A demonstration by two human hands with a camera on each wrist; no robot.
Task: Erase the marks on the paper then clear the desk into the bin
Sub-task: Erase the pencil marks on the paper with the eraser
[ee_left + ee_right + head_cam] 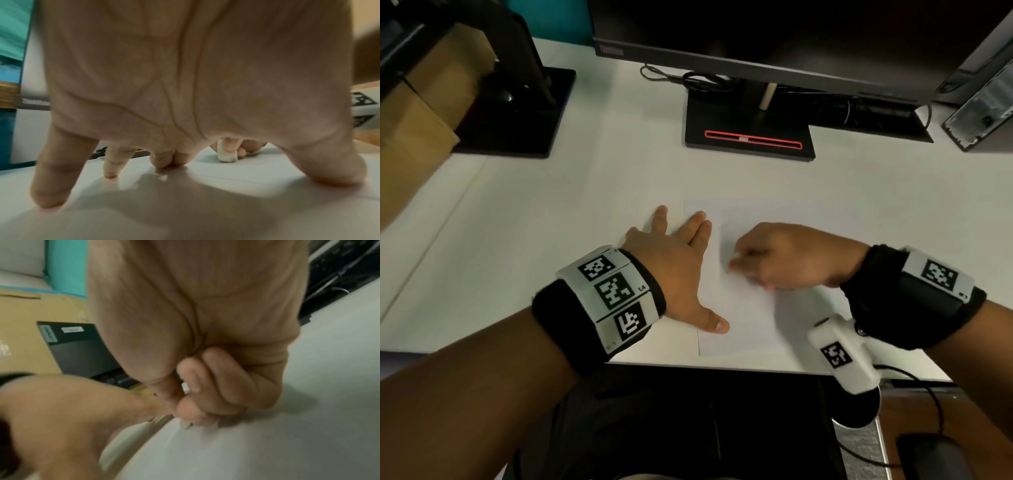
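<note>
My left hand [671, 260] lies flat with fingers spread, pressing the paper [739, 318] down at its left edge — some fingertips sit on the sheet, the outer ones on the desk [585, 192] beside it. My right hand [784, 257] is curled, thumb and forefinger pinching a small white eraser [227, 156] whose tip touches the paper near the middle. I can't make out the marks themselves; they're too faint or hidden under my knuckles.

The risk I see is the sheet itself. Only its left side is pinned, so a hard stroke toward my left hand could buckle or crease the paper, maybe tear it. The eraser is a stub — it could roll out of my pinch, or my nail could scrape the sheet instead. The paper's near edge lies close to the desk's front edge, so crumbs may fall into my lap, not the bin, which I don't see here.
</note>
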